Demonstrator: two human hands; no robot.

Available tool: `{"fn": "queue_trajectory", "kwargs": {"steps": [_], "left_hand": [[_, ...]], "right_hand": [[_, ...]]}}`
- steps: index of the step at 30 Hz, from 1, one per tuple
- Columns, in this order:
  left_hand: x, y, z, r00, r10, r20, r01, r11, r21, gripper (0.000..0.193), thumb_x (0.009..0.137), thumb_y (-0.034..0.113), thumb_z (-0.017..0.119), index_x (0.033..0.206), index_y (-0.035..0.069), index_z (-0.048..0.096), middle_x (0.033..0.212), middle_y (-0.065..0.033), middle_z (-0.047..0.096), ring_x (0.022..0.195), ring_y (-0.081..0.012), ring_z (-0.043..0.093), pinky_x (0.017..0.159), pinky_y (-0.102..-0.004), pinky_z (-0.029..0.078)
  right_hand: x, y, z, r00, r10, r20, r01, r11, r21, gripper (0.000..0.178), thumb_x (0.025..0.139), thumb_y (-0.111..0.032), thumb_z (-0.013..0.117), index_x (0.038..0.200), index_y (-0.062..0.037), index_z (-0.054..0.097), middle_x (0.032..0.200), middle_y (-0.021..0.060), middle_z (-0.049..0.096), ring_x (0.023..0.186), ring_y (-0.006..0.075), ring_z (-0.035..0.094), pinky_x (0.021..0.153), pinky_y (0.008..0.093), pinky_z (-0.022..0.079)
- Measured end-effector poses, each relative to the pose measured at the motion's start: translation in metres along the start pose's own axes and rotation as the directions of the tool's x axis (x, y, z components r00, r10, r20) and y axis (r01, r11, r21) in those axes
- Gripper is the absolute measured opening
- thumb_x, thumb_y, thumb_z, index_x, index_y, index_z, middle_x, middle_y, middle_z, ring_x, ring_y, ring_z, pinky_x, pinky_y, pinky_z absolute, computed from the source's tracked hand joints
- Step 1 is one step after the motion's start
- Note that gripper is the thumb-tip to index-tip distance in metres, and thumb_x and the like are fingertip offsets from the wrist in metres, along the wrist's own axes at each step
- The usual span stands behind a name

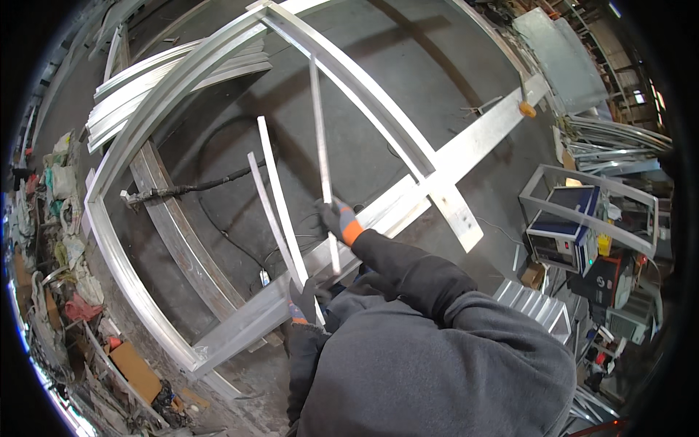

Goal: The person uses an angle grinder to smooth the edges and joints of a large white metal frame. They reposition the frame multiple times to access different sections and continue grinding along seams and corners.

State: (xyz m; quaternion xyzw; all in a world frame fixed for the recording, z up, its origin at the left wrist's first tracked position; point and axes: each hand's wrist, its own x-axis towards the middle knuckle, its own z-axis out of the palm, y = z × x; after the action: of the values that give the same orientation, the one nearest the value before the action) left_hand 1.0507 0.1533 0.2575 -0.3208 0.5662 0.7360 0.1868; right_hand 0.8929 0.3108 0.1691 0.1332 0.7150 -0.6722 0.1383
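My right hand (336, 221), in a dark glove with an orange cuff, is closed around a long thin metal bar (317, 109). The bar's far end reaches the inner edge of a big curved metal frame (378, 102); its near end points toward me. Lower and to the left, my left hand (297, 300) wears a matching glove and grips two slim metal bars, a wider one (279, 197) and a narrower one (266, 200), which fan apart slightly at their far ends. Both hands are above a wide straight metal beam (251, 320) crossing the frame's near side.
A rusty curved beam (175, 204) lies under the frame, with a dark cable (200, 187) across it. Curved metal strips (116, 120) are stacked at the far left. Scraps and cardboard (136, 371) line the left side. A blue-and-white machine (564, 226) stands at right beside metal profiles.
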Motion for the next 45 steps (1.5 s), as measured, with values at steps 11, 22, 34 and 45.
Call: {"fn": "queue_trajectory", "kwargs": {"steps": [11,22,34,45], "left_hand": [[0.020,-0.030,0.084,0.925,0.032,-0.379,-0.038,0.999,-0.008,0.024,0.094,0.007,0.055,0.115,-0.001,0.048,0.082,-0.0185,0.070,0.036,-0.0116,0.045,0.031,-0.0281,0.032],[-0.002,-0.026,0.121,0.842,0.041,-0.537,-0.059,0.998,-0.016,0.017,0.089,0.008,0.059,0.104,0.001,0.059,0.074,-0.0074,0.065,0.056,-0.0128,0.055,0.046,-0.0264,0.042],[0.032,-0.102,0.085,0.778,0.212,-0.592,0.039,0.923,0.382,0.027,0.089,0.022,0.066,0.108,0.002,0.066,0.089,-0.0135,0.071,0.083,-0.0197,0.068,0.073,-0.0364,0.053],[0.104,-0.156,0.084,0.861,-0.008,-0.508,0.203,0.921,0.331,0.035,0.095,0.033,0.064,0.117,0.006,0.061,0.063,-0.0087,0.061,0.048,-0.0195,0.061,0.044,-0.0379,0.047]], "right_hand": [[0.118,0.031,-0.233,0.972,-0.026,-0.233,-0.143,0.724,-0.675,0.038,0.090,-0.040,0.062,0.114,-0.0101,0.063,0.094,0.0245,0.070,0.093,0.0446,0.067,0.081,0.0517,0.053],[0.243,0.014,-0.236,0.903,-0.412,-0.123,0.214,0.678,-0.703,0.057,0.094,-0.020,0.058,0.148,-0.0119,0.042,0.122,0.0251,0.065,0.113,0.0429,0.062,0.097,0.0463,0.049],[0.295,0.027,-0.294,0.912,-0.341,-0.228,0.198,0.853,-0.483,0.048,0.093,-0.011,0.065,0.140,-0.0110,0.052,0.108,0.0169,0.069,0.092,0.0208,0.065,0.079,0.0350,0.054],[0.373,-0.112,-0.379,0.984,-0.171,0.056,0.107,0.302,-0.947,0.033,0.088,-0.027,0.064,0.116,-0.0113,0.068,0.110,0.0191,0.070,0.107,0.0405,0.065,0.092,0.0469,0.053]]}}
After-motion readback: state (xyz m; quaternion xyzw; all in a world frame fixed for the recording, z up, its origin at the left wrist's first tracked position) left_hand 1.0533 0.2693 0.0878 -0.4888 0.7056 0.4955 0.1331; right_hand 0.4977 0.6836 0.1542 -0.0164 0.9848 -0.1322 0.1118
